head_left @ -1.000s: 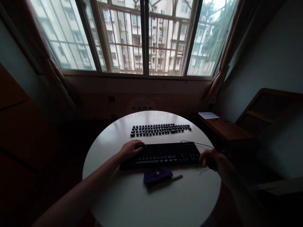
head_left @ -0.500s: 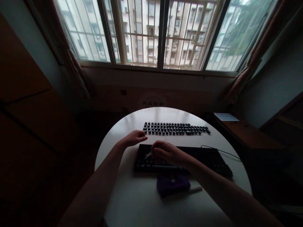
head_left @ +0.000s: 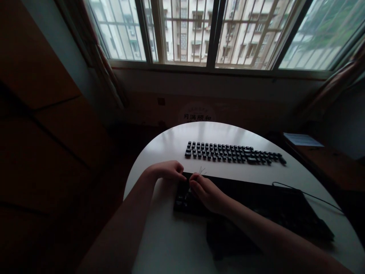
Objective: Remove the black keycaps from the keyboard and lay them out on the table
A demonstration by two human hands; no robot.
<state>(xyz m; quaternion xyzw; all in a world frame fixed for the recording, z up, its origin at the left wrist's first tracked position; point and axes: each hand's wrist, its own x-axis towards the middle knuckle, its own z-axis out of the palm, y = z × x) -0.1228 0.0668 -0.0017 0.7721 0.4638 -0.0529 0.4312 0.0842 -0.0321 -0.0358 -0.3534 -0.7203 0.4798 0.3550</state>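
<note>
A black keyboard (head_left: 273,205) lies on the white round table, with keys showing at its front left and much of its left part hidden by my right hand. My left hand (head_left: 167,170) is closed at its back left corner, fingertips close to its edge. Just beside it, my right hand (head_left: 207,192) is pinched over the keyboard's left end; whatever lies between the fingertips is hidden. Behind those fingers show some thin wires (head_left: 201,170); whether they are held or lie on the table, I cannot tell. Several loose black keycaps (head_left: 228,151) stand in rows beyond the keyboard.
A dark, blurred item (head_left: 225,239) lies in front of the keyboard, partly under my right forearm. The keyboard's cable (head_left: 308,196) runs off to the right. A brown side table (head_left: 327,161) with a paper sheet (head_left: 303,139) stands at right, below the barred window (head_left: 185,36).
The view has shifted, bringing the table closer. My left hand has come to the keyboard's back left corner. My right hand has moved toward it; the light-coloured thing at its fingertips no longer shows.
</note>
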